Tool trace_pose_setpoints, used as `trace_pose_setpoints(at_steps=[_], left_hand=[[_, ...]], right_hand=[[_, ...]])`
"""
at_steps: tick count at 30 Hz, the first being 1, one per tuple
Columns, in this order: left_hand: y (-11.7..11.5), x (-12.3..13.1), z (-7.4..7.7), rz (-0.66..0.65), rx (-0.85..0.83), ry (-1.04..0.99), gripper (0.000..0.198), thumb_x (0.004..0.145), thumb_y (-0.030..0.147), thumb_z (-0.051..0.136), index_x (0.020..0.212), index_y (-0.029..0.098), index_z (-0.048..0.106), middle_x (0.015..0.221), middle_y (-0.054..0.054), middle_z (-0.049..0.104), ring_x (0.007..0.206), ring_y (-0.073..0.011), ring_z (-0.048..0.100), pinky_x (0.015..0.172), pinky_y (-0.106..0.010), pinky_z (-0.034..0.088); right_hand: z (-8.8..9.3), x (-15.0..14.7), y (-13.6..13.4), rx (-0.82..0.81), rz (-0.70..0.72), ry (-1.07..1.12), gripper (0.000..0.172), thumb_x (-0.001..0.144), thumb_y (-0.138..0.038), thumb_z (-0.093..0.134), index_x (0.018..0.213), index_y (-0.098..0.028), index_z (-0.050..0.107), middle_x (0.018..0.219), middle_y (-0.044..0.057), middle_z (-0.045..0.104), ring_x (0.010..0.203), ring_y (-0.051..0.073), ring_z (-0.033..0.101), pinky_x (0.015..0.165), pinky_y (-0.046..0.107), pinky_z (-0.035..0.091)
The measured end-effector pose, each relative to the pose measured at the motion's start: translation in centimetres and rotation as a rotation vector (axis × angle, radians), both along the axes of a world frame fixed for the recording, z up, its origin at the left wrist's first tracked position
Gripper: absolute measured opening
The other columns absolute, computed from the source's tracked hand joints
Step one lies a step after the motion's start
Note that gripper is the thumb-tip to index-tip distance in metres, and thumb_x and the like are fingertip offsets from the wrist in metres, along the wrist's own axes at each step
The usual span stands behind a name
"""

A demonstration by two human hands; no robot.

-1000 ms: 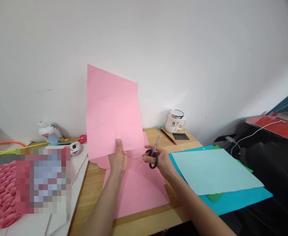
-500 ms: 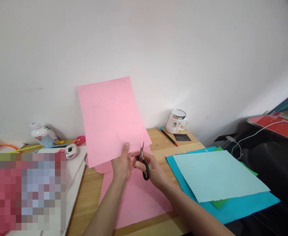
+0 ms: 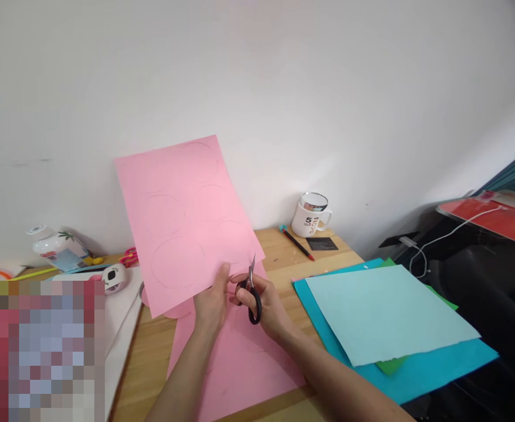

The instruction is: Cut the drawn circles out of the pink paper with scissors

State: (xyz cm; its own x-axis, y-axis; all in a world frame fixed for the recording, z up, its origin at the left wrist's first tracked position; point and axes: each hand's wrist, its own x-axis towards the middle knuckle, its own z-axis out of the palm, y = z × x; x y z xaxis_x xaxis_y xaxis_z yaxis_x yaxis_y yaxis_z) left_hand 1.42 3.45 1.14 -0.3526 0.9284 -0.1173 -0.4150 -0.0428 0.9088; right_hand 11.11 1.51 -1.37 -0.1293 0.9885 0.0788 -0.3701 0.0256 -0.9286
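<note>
My left hand (image 3: 212,302) grips the lower edge of a pink paper sheet (image 3: 182,217), its thumb on the front face. Faint pencil circles mark the raised, tilted sheet. In my right hand (image 3: 264,302) is a pair of black-handled scissors (image 3: 254,293), blades pointing up in front of the sheet's lower right corner. The blades look nearly closed; whether they touch the paper I cannot tell. The fingertips of both hands nearly meet. Beneath my forearms a second pink sheet (image 3: 240,381) lies on the wooden table (image 3: 145,351).
A white mug (image 3: 308,220), a pen (image 3: 297,241) and a dark card (image 3: 322,244) are at the back. Light blue paper (image 3: 389,313) tops a blue and green stack at right. At left are a white bottle (image 3: 57,249), pink scissors (image 3: 129,257) and a white board (image 3: 123,316).
The raised pink sheet has tilted further to the left, its lower left corner dropping. Both hands stay close together with the scissors. The whole view has shifted slightly.
</note>
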Motion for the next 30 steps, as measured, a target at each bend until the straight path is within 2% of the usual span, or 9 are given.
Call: trace_pose_setpoints(at_steps=[2, 4, 7, 9, 14, 19, 24, 30], left_hand=[[0.0, 0.0, 0.0, 0.006, -0.044, 0.018, 0.03, 0.056, 0.031, 0.077, 0.073, 0.012, 0.063, 0.074, -0.004, 0.064, 0.065, -0.0159, 0.06, 0.053, -0.026, 0.049], [0.0, 0.1, -0.1, 0.03, -0.073, 0.047, 0.029, 0.055, 0.033, 0.077, 0.069, 0.012, 0.062, 0.07, -0.004, 0.063, 0.062, -0.0156, 0.059, 0.052, -0.027, 0.049], [0.1, 0.0, -0.3, 0.037, -0.068, 0.047, 0.03, 0.056, 0.032, 0.077, 0.072, 0.011, 0.064, 0.079, -0.007, 0.067, 0.074, -0.0188, 0.062, 0.064, -0.031, 0.052], [0.1, 0.0, -0.4, 0.01, -0.03, 0.05, 0.031, 0.058, 0.032, 0.076, 0.08, 0.012, 0.065, 0.091, -0.009, 0.068, 0.087, -0.0213, 0.063, 0.077, -0.034, 0.051], [-0.1, -0.2, -0.6, 0.018, 0.004, 0.21, 0.032, 0.061, 0.03, 0.075, 0.087, 0.014, 0.067, 0.104, -0.011, 0.066, 0.105, -0.0239, 0.058, 0.099, -0.04, 0.039], [-0.1, -0.2, -0.8, 0.022, -0.007, 0.216, 0.033, 0.061, 0.031, 0.075, 0.089, 0.014, 0.066, 0.108, -0.011, 0.065, 0.107, -0.025, 0.057, 0.1, -0.041, 0.038], [-0.1, -0.2, -0.7, 0.046, -0.017, 0.269, 0.025, 0.061, 0.029, 0.074, 0.081, 0.014, 0.067, 0.098, -0.009, 0.068, 0.105, -0.0259, 0.057, 0.099, -0.042, 0.038], [-0.3, 0.0, -0.6, 0.028, 0.052, 0.287, 0.034, 0.062, 0.028, 0.073, 0.092, 0.015, 0.066, 0.111, -0.01, 0.064, 0.112, -0.0255, 0.053, 0.103, -0.041, 0.034]], right_hand=[[0.0, -0.3, -0.1, -0.041, -0.036, -0.024, 0.025, 0.066, -0.033, 0.07, 0.083, -0.017, 0.06, 0.057, -0.004, 0.05, 0.054, 0.011, 0.046, 0.054, 0.026, 0.036], [-0.1, -0.5, -0.2, -0.095, -0.075, -0.06, 0.028, 0.065, -0.036, 0.07, 0.081, -0.016, 0.059, 0.053, -0.004, 0.049, 0.05, 0.012, 0.047, 0.05, 0.025, 0.035], [-0.3, -0.6, -0.2, -0.144, -0.116, -0.09, 0.029, 0.065, -0.038, 0.07, 0.079, -0.016, 0.056, 0.052, -0.004, 0.049, 0.047, 0.011, 0.046, 0.047, 0.024, 0.033], [-0.3, -0.3, 0.0, -0.116, -0.118, -0.084, 0.031, 0.063, -0.034, 0.072, 0.081, -0.018, 0.053, 0.054, -0.005, 0.049, 0.049, 0.01, 0.045, 0.048, 0.023, 0.033], [0.5, 1.1, 0.4, -0.055, -0.069, -0.083, 0.035, 0.058, -0.028, 0.077, 0.075, -0.018, 0.048, 0.066, -0.003, 0.053, 0.058, 0.01, 0.044, 0.051, 0.021, 0.034], [0.9, 1.1, 0.3, -0.059, -0.105, -0.099, 0.033, 0.06, -0.033, 0.075, 0.074, -0.019, 0.048, 0.065, -0.003, 0.051, 0.056, 0.01, 0.043, 0.05, 0.022, 0.033], [0.7, 0.6, 0.1, -0.12, -0.153, -0.087, 0.034, 0.061, -0.037, 0.074, 0.076, -0.019, 0.049, 0.056, -0.005, 0.05, 0.051, 0.011, 0.047, 0.05, 0.024, 0.036], [0.8, 1.3, 0.5, -0.087, -0.104, -0.111, 0.037, 0.059, -0.04, 0.074, 0.075, -0.018, 0.049, 0.064, -0.002, 0.055, 0.057, 0.012, 0.05, 0.052, 0.024, 0.038]])
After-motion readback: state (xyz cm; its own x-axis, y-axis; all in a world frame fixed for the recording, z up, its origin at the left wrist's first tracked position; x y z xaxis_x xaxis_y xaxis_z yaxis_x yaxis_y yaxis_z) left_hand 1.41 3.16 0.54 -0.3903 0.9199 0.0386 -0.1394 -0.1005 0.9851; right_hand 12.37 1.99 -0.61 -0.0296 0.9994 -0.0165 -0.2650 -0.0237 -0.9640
